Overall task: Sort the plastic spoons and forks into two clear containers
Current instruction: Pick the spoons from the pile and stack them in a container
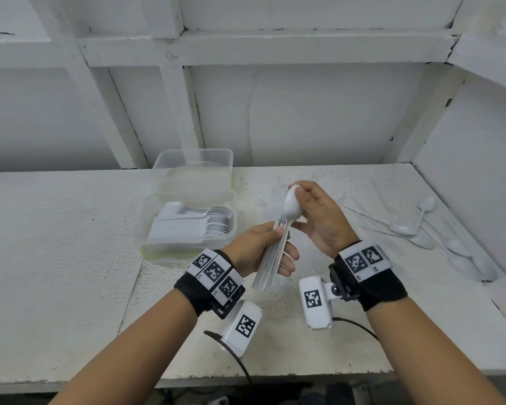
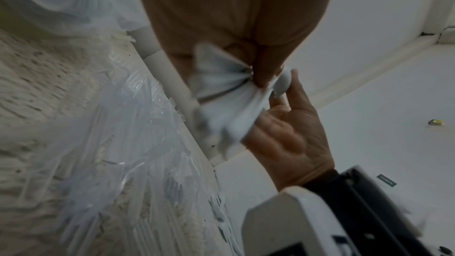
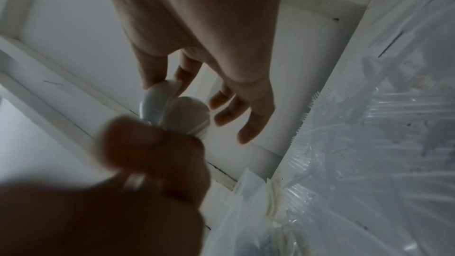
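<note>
My left hand (image 1: 276, 247) grips a stack of white plastic spoons (image 1: 270, 258) by the handles, above the table in front of me. The handles fan out in the left wrist view (image 2: 221, 89). My right hand (image 1: 303, 206) pinches the bowl of the top spoon (image 1: 292, 206) between fingertips and thumb; its other fingers hang loose (image 3: 246, 116). A clear container (image 1: 146, 229) to the left holds a row of white spoons. A second clear container (image 1: 193, 165) stands behind it, and I see nothing in it. Clear forks (image 2: 123, 143) lie in a heap on the table.
Loose white spoons (image 1: 421, 229) lie at the table's right, beside the side wall (image 1: 465, 171). Clear forks (image 3: 369, 143) lie along the table by the back wall. The table's left part (image 1: 56, 244) is bare board. Cables hang over the front edge (image 1: 240, 363).
</note>
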Demonstrator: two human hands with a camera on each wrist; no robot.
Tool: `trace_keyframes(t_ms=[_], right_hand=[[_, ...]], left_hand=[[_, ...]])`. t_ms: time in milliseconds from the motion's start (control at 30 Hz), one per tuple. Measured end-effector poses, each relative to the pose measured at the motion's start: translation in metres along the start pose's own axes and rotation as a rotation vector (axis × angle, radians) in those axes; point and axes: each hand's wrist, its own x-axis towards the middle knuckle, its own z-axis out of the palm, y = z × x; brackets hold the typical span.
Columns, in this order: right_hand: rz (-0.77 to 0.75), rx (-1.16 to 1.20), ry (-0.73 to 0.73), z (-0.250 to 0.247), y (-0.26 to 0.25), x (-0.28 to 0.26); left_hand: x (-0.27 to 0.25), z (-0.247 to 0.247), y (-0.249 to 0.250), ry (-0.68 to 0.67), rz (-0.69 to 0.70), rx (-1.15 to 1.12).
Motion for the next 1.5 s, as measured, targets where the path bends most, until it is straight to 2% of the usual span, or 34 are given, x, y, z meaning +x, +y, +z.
trace_keyframes(t_ms=[100,233,333,433,600,767,933,1067,1167,1267,1400,1500], right_hand=[[0.066,0.071,-0.022,0.001,0.002,0.001],[0.104,0.189,-0.008,0.003,0.004,0.001],[0.115,0.176,-0.018,0.007,0.004,0.002],[0.107,0.037,-0.019,0.008,0.003,0.004],[0.033,-0.51,-0.058,0.008,-0.004,0.0],[-0.044,-0.888,-0.067,0.009,-0.008,0.002],[0.009,-0.841,-0.072,0.007,-0.01,0.002],[0.006,-0.792,-0.062,0.005,-0.009,0.005],[0.035,-0.722,-0.048,0.003,-0.011,0.006],[0.071,-0.738,-0.106,0.001,-0.016,0.005],[0.147,-0.917,-0.172,-0.005,-0.022,0.008],[0.14,-0.987,-0.181,-0.008,-0.024,0.011]], left_hand=[[0.0,-0.003,0.001,-0.021,0.02,0.003],[0.001,-0.005,0.003,-0.034,-0.021,-0.04],[0.0,-0.003,0.002,-0.068,-0.033,-0.023],[-0.001,-0.001,0.001,-0.088,-0.047,0.021],[0.0,-0.001,0.003,-0.026,-0.078,0.307],[0.003,0.003,0.004,-0.005,-0.093,0.529],[0.004,0.001,0.0,0.058,-0.03,0.441],[0.005,-0.003,-0.003,0.053,-0.031,0.255],[0.006,-0.004,-0.001,0.031,-0.031,0.226],[0.005,-0.008,0.001,0.024,-0.042,0.263],[0.006,-0.014,0.003,0.05,-0.034,0.442],[0.006,-0.017,0.004,0.081,-0.009,0.546]])
